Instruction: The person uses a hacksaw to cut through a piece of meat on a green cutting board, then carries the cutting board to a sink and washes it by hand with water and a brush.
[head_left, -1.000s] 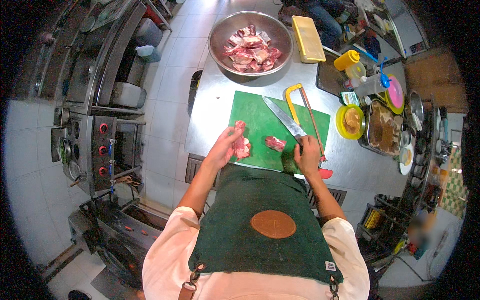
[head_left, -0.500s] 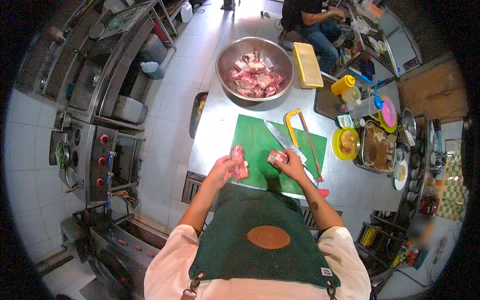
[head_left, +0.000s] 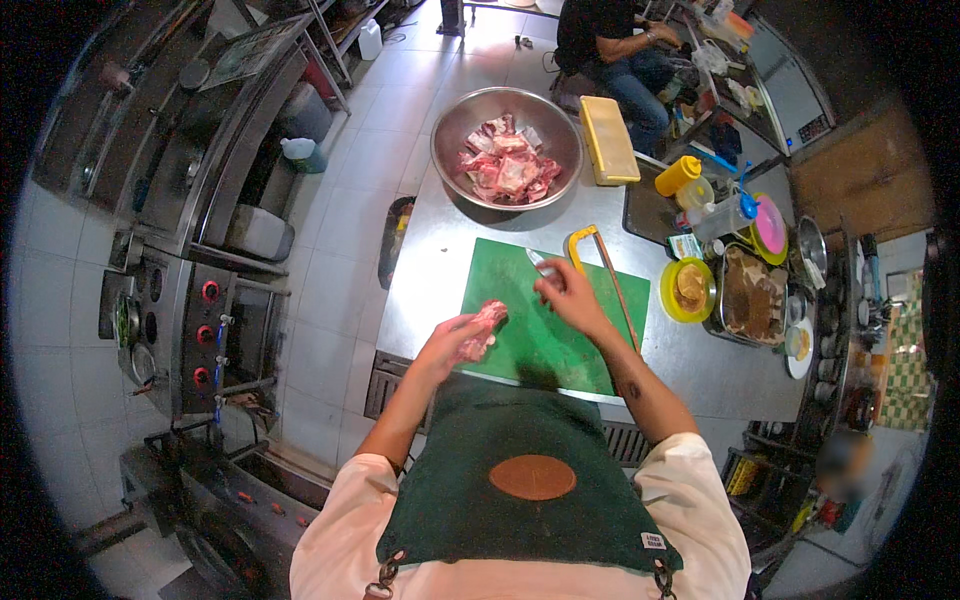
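Observation:
My left hand (head_left: pixel 450 343) is closed around a long chunk of raw, bone-in meat (head_left: pixel 487 325) at the left side of the green cutting board (head_left: pixel 520 360). Above the board's middle my right hand (head_left: pixel 570 302) hovers with loosely bent fingers apart and nothing visible in them. Beneath it lies a knife (head_left: pixel 534 258); only the tip end of its blade shows, the rest being covered by my hand and forearm. A hacksaw with a yellow handle (head_left: pixel 580 240) rests just right of the knife. Beyond the board, a large steel bowl (head_left: pixel 445 150) holds several cut pieces of raw meat (head_left: pixel 510 165).
A yellow lidded box (head_left: pixel 610 145) stands right of the bowl. Along the table's right side are a yellow squeeze bottle (head_left: pixel 678 176), a yellow-green plate (head_left: pixel 672 305) and a metal tray (head_left: pixel 750 325). Another person (head_left: pixel 620 60) sits beyond the table. A stove (head_left: pixel 200 330) stands at left.
The small meat piece has left my right hand, which has moved up and slightly left. In my left hand the meat has tilted and shifted a little right. The bowl's top pieces look rearranged.

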